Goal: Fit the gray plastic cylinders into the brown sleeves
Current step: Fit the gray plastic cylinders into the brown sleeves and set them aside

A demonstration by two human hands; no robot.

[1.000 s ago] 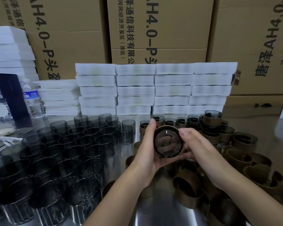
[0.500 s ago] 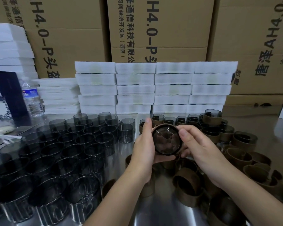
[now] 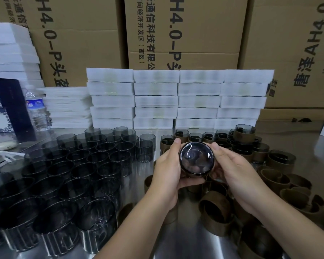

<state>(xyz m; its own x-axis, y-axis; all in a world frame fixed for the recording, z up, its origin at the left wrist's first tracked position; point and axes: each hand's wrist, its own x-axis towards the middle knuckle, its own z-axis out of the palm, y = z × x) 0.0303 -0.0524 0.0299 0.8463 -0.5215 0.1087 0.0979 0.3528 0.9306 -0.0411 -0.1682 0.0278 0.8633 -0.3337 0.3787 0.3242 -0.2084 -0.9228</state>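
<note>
The gray cylinder (image 3: 196, 157) is turning a little, showing its shiny end more than before. The left hand (image 3: 167, 171) and right hand (image 3: 239, 172) are both gripping its sides above the table (image 3: 185, 238). It is looking light, hard and slippery, so holding the sides is safest. About forty bare cylinders (image 3: 99, 171) are standing on the left, and about a dozen empty brown sleeves (image 3: 216, 208) are lying on the right.

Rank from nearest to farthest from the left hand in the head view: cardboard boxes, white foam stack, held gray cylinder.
1. Gray cylinder, held in the left hand itself.
2. White foam stack, straight ahead, farther back.
3. Cardboard boxes, behind the foam.
</note>
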